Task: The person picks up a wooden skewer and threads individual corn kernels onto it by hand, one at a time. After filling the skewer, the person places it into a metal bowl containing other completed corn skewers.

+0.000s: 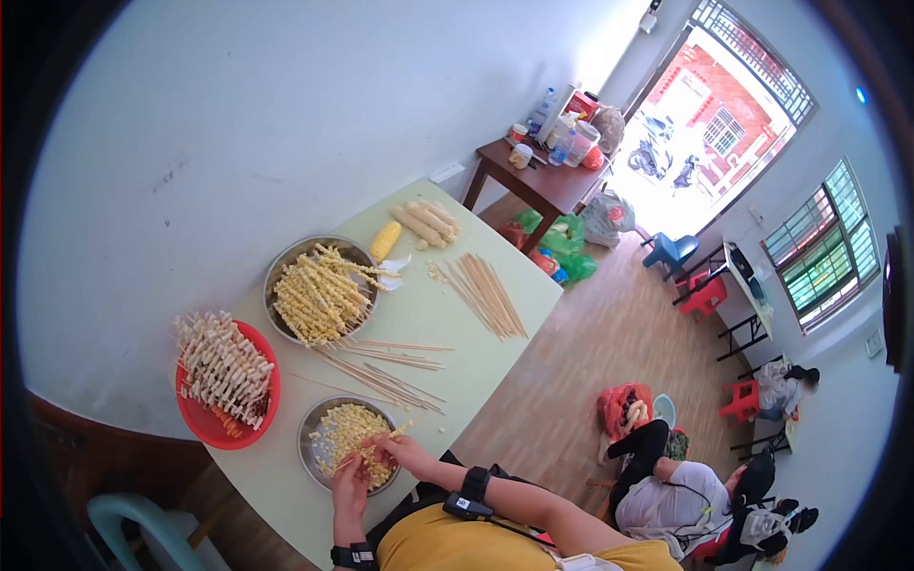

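Both my hands are over a metal bowl point(307, 447) of loose corn kernels point(340, 425) near the table's front edge. My left hand point(350, 483) is closed in a pinch at the bowl's near rim, around the lower end of a thin corn skewer point(404, 428). Just right of it, my right hand point(405, 452) has its fingers closed on the same skewer, and a few kernels show past them. My fingers partly hide the stick. Bare bamboo sticks point(390, 381) lie on the table beyond the bowl.
A larger metal bowl point(270, 303) holds finished corn skewers point(324, 290). Left of it, a red basin point(274, 388) carries skewers of pale pieces point(224, 366). Stripped cobs point(426, 224), a yellow corn cob point(385, 242) and more sticks point(486, 295) lie farther back. A seated person point(671, 504) is at right.
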### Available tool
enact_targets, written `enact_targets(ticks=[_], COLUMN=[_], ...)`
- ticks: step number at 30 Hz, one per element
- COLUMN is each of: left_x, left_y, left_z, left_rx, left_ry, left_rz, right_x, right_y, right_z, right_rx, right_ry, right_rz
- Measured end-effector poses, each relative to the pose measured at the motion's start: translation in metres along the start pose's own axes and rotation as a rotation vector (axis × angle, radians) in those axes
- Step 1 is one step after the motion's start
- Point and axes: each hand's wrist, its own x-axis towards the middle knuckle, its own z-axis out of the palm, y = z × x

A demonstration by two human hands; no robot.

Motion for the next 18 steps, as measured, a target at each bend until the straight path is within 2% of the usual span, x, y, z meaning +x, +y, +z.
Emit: enact_targets(ticks=[7, 9, 12, 13, 14, 15, 18], left_x=[0.004, 0.001, -0.005, -0.007, -0.008, -0.009, 0.006], left_y=[-0.001, -0.002, -0.002, -0.001, 0.001, 0.002, -0.003], left_z=[-0.010, -0.003, 0.016, 0.023, 0.030, 0.032, -0.006], left_rx=[-0.083, -0.085, -0.063, -0.059, -0.014, 0.032, -0.047], left_ry=[0.139, 0.056, -0.011, -0.012, -0.082, -0.147, -0.081], left_rz=[0.090, -0.056, -0.117, -0.122, -0.033, 0.057, 0.069], right_x=[-0.010, -0.011, -0.004, -0.001, 0.001, 0.001, 0.004], right_y=[-0.007, -0.007, 0.000, 0.004, 0.009, 0.010, 0.011], right_z=[-0.009, -0.008, -0.004, -0.002, -0.001, 0.000, 0.001], right_rx=[0.107, 0.101, 0.102, -0.028, -0.156, -0.150, -0.044], right_ry=[0.113, 0.125, 0.103, 0.071, 0.037, 0.035, -0.027], right_rz=[-0.098, -0.116, -0.155, -0.163, -0.168, -0.164, -0.160])
